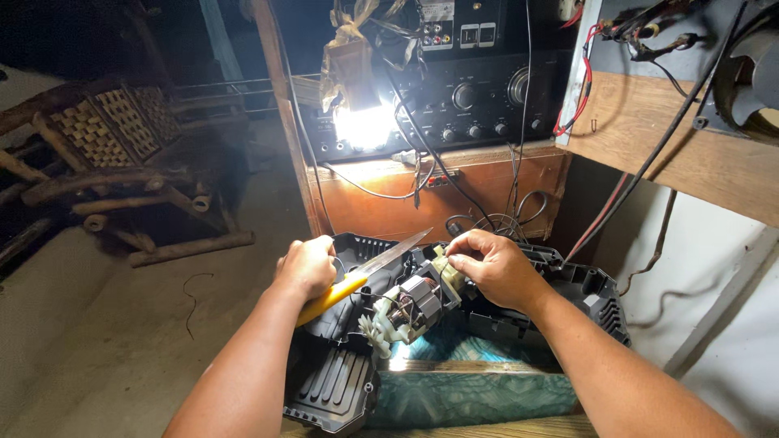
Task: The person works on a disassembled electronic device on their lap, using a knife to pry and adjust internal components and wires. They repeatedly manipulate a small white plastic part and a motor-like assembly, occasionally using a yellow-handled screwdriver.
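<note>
My left hand grips a knife by its yellow handle; the steel blade points up and right toward my right hand. My right hand pinches the upper end of a small electric motor, which has copper windings and a white fan at its lower end. The motor lies inside an opened black plastic housing that rests on a teal patterned surface.
Behind stands a wooden cabinet with a black audio amplifier and a bright lamp. Loose cables hang down. A woven wooden chair is at left on the concrete floor. A wooden shelf with wiring is upper right.
</note>
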